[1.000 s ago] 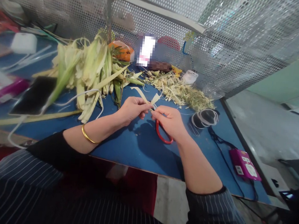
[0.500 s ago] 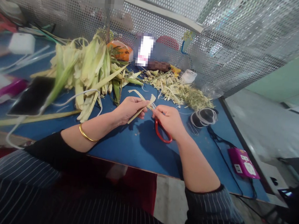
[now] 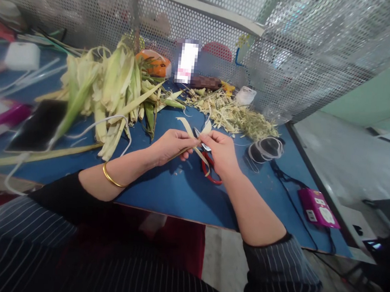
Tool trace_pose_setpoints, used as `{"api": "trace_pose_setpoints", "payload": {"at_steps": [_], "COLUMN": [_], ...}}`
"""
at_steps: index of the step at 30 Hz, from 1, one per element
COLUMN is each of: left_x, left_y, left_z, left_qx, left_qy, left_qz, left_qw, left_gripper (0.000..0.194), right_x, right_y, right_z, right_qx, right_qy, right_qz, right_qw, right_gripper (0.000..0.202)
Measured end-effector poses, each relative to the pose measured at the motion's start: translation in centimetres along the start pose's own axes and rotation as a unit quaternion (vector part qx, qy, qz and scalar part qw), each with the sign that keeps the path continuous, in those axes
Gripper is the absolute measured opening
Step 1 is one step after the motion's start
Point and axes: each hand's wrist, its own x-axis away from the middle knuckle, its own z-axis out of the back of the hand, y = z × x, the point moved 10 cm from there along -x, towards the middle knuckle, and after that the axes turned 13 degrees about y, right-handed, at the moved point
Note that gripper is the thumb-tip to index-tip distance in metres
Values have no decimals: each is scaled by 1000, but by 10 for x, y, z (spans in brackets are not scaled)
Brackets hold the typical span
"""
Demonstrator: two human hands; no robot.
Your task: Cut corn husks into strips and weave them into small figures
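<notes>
Pale strips of corn husk point(image 3: 185, 126) cross between my two hands above the blue table. My left hand point(image 3: 173, 148) pinches the strips, thumb and forefinger together. My right hand point(image 3: 220, 152) is closed close beside it, its fingertips on the husk. Red-handled scissors point(image 3: 213, 180) show under the right hand, metal blades pointing up and left; how that hand holds them is partly hidden. One strip hangs down across the red handle. Beyond the hands lies a heap of husk scraps point(image 3: 231, 115).
Large husks point(image 3: 115, 85) are piled at the left by a dark phone point(image 3: 37, 127) with a white cable. A lit phone point(image 3: 187, 62) stands at the back. At the right are a black coil point(image 3: 265, 150) with white cord and a purple power box point(image 3: 318, 208).
My right hand has turned and its fingertips now meet the husk beside my left fingers. The scissors lie lower behind it, and a strip now hangs over their handle.
</notes>
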Motion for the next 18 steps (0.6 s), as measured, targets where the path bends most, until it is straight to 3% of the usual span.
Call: {"api": "trace_pose_setpoints", "payload": {"at_steps": [4, 7, 9, 11, 14, 16, 18], "left_x": [2, 3, 1, -1, -8, -11, -13], "left_y": [2, -1, -5, -6, -1, 4, 8], "left_z": [-3, -2, 1, 4, 11, 17, 20], "left_qx": [-12, -13, 6, 46, 107, 138, 158], "left_qy": [1, 8, 18, 25, 44, 61, 72], "left_qz": [-4, 3, 18, 25, 5, -21, -36], "left_qw": [1000, 1000, 1000, 998, 993, 988, 984], "left_gripper": [18, 19, 16, 13, 18, 21, 20], "right_x": [-2, -6, -9, -7, 17, 27, 28], "right_y": [2, 1, -7, -32, -73, -77, -61], "right_z": [5, 5, 11, 26, 35, 21, -1], "right_qx": [31, 87, 141, 193, 253, 280, 293], "right_qy": [39, 29, 45, 115, 195, 149, 50], "right_qz": [22, 40, 81, 178, 346, 380, 338], "right_qw": [999, 995, 986, 958, 882, 869, 893], "right_gripper": [20, 22, 23, 20, 20, 25, 28]}}
